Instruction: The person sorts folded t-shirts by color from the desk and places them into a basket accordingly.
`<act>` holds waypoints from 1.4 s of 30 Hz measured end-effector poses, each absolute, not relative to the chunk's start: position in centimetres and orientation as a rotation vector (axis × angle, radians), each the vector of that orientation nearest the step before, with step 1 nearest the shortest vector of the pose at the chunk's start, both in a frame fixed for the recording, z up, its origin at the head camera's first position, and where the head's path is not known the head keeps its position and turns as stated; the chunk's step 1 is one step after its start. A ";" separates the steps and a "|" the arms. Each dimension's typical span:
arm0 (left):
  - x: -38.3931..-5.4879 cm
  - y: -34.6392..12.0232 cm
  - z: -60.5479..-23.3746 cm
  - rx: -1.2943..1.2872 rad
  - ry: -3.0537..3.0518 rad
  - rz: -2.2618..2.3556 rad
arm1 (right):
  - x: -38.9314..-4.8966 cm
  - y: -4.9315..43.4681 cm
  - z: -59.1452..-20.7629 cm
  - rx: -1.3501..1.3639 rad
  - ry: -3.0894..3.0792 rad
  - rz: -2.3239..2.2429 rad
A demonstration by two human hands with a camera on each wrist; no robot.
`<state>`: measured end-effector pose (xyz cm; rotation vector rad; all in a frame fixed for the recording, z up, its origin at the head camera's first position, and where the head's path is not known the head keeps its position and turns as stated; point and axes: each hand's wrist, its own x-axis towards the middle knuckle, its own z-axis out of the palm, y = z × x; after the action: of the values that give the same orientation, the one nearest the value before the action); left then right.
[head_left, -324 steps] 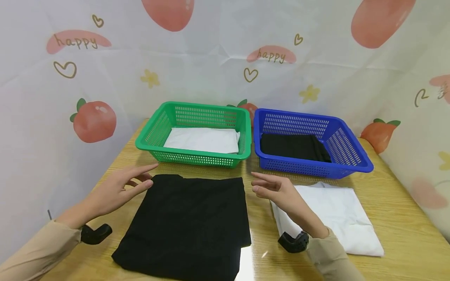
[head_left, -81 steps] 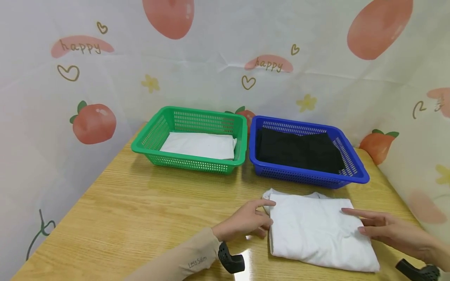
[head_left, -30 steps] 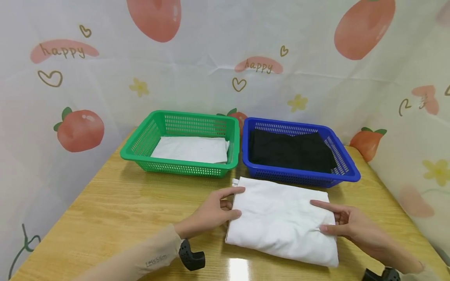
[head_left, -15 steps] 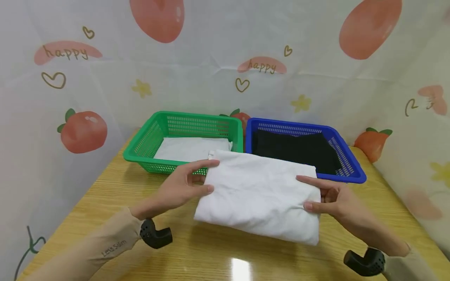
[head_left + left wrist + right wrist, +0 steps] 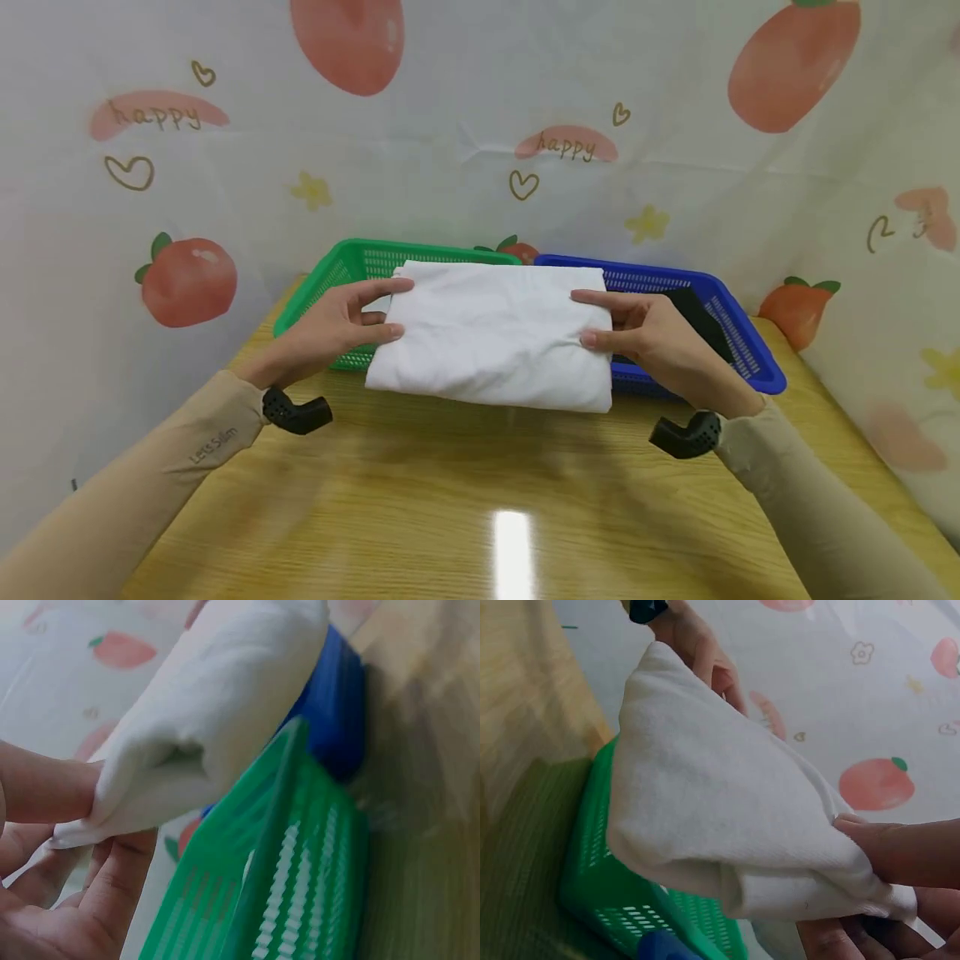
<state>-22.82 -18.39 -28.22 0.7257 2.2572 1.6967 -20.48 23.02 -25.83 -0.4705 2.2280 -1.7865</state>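
Both hands hold a folded white cloth (image 5: 495,342) in the air in the head view, one at each side. My left hand (image 5: 326,325) pinches its left edge between thumb and fingers, and my right hand (image 5: 652,337) pinches the right edge the same way. In the left wrist view the rolled end of the white cloth (image 5: 217,697) shows above the green basket's rim. The right wrist view shows its layered folds gripped by the right thumb (image 5: 915,851). The cloth hides much of the green basket (image 5: 300,304) and part of the blue basket (image 5: 765,367).
Black folded cloth (image 5: 701,321) lies in the blue basket, mostly hidden by the white cloth and right hand. Both baskets stand side by side at the back of the wooden table (image 5: 420,500), before a fruit-printed white backdrop (image 5: 450,200).
The black cloth from the table now lies in the blue basket. The white cloth, earlier on the table at right, has been lifted by both hands and moved left, up toward the green basket.
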 end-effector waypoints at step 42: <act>-32.2 -21.7 -29.3 0.408 2.356 1.429 | -31.0 14.2 -29.6 -0.474 2.286 -1.512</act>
<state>-32.16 -21.70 -29.32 0.4081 2.3564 1.4287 -30.99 14.25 -29.64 -0.4738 2.2860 -1.5122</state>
